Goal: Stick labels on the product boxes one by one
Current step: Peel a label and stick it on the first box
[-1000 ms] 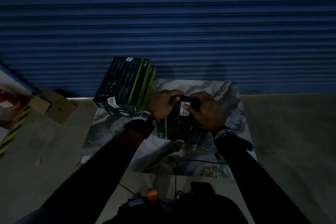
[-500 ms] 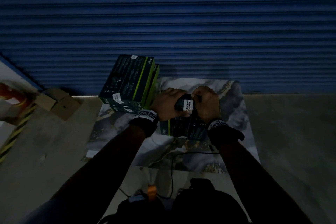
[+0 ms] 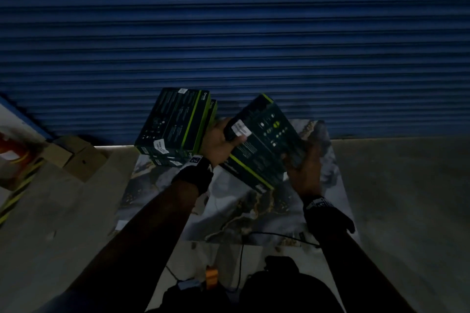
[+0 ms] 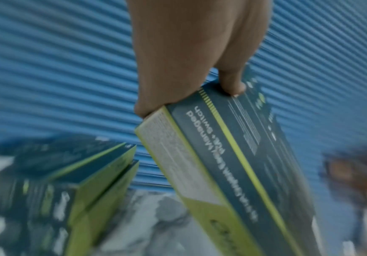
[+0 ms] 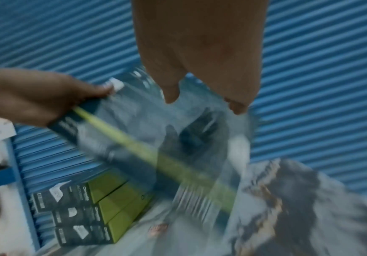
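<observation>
A dark green product box [image 3: 264, 145] with a lime stripe is held tilted in the air above the marble mat [image 3: 254, 213]. A white label [image 3: 242, 129] sits on its top face near the left end. My left hand [image 3: 218, 141] grips that end, thumb beside the label; the left wrist view shows the fingers round the box [image 4: 232, 155]. My right hand [image 3: 302, 173] holds the box's right near corner. In the right wrist view the box [image 5: 134, 131] is blurred. A stack of labelled boxes [image 3: 175, 122] stands at the mat's back left.
A blue roller shutter [image 3: 229, 33] closes the back right behind the stack. Brown cardboard cartons [image 3: 73, 157] lie on the concrete floor to the left. A black cable [image 3: 279, 235] crosses the mat's near edge, with dark gear [image 3: 279, 287] at my feet.
The box lay on the mat with both hands on its label. Now it is lifted and tilted, and my right hand has slid from the label to the right corner.
</observation>
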Available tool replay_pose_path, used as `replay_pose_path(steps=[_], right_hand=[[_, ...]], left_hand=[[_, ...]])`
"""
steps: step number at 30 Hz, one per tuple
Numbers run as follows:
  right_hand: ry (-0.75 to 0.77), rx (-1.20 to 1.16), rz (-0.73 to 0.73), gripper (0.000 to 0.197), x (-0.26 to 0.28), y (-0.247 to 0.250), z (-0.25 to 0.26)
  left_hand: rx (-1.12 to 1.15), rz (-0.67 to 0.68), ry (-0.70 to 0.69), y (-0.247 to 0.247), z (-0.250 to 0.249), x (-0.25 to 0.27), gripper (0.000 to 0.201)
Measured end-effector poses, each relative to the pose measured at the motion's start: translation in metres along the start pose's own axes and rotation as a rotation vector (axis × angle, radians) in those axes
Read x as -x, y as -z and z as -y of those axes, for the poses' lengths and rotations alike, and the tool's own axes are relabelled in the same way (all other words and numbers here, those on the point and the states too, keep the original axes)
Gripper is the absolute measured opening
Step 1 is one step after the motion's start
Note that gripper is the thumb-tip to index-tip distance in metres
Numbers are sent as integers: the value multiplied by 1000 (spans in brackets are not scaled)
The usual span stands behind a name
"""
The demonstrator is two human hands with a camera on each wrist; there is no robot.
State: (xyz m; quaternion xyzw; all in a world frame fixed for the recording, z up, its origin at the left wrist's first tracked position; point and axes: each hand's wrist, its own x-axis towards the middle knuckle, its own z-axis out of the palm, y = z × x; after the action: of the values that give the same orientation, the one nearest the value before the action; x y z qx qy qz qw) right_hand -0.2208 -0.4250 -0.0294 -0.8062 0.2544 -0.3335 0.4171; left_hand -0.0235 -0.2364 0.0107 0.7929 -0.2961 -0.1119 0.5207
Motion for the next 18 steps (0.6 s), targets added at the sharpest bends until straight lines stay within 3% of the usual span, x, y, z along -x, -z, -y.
replay_pose_path(steps=[4,11,13,16,18], right_hand=[[-202,-60,1,81,5,-4,-10],[-352,-201,-38,93,-37,11,-33],[-397,-220,88,82,-41,16,-37],[-363,-288,185,43,-43,24,-28],[-317,-333,235,48,-44,30,-22]], left_hand=[[442,-80,185,5,-18,5,36],[664,-129,374,-1,4,23,38],[722,-143,407,-3,7,32,35],[796,-120,463,-1,15,44,36],[813,-74,469,1,24,48,38]])
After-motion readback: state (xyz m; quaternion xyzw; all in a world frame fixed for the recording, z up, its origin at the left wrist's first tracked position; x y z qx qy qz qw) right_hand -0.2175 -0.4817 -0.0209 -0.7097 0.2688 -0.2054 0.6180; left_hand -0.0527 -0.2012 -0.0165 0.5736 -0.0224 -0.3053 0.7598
